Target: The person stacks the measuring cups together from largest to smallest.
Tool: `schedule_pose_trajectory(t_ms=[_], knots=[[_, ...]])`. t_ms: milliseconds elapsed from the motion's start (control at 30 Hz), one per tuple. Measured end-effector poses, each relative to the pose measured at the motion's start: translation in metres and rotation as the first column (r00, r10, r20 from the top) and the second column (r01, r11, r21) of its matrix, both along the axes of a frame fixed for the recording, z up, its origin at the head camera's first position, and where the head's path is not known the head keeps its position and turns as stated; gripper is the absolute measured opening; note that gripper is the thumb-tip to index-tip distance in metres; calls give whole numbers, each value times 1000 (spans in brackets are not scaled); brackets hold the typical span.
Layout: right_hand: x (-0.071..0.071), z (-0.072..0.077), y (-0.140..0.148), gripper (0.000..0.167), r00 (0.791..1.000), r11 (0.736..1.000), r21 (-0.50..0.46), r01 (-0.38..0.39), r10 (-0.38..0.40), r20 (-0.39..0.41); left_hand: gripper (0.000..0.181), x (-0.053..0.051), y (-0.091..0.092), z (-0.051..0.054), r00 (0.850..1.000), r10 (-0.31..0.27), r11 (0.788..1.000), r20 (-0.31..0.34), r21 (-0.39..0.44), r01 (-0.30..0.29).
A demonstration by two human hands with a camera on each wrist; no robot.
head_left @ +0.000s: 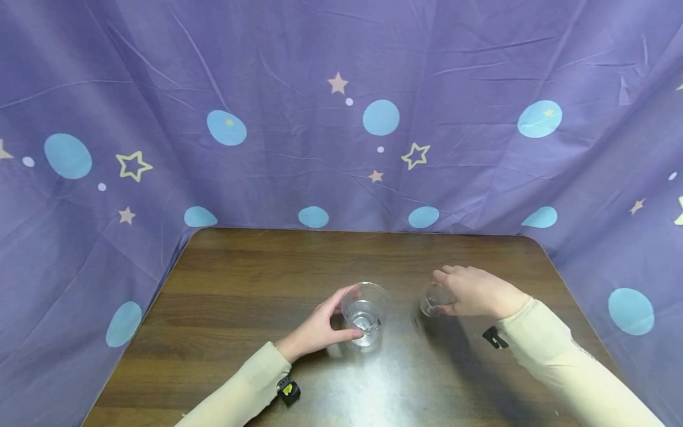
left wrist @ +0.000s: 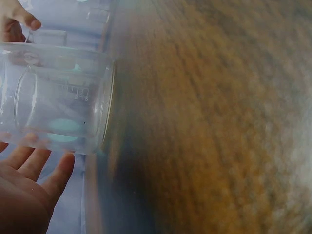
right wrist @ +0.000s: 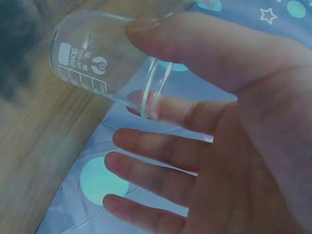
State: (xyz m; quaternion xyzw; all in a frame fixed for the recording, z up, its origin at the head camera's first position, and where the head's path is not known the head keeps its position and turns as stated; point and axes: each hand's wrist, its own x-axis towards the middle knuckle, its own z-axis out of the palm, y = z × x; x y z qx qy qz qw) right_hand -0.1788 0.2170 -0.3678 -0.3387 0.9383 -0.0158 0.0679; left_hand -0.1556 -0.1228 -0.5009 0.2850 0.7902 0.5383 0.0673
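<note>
At the wooden table (head_left: 240, 267), I see the left hand (head_left: 316, 327) gripping the large beaker (head_left: 367, 317) while the right hand (head_left: 475, 292) pinches the small beaker (right wrist: 100, 56) nearby.

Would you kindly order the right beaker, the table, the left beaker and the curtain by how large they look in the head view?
1. Curtain
2. Table
3. Left beaker
4. Right beaker, partly hidden by the right hand

A purple star-printed curtain (head_left: 288, 160) hangs behind a brown wooden table (head_left: 251, 267).
</note>
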Motion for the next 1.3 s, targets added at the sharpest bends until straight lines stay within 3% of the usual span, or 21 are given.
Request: schedule_pose_trajectory(t_ms=[233, 1300], knots=[[1, 8, -3, 39, 999, 1000, -11, -20, 20, -30, 88, -1, 0, -1, 1000, 1, 1000, -11, -11, -1], [-4, 47, -42, 38, 997, 997, -37, -73, 74, 10, 87, 0, 0, 1, 1000, 0, 1000, 5, -17, 0]])
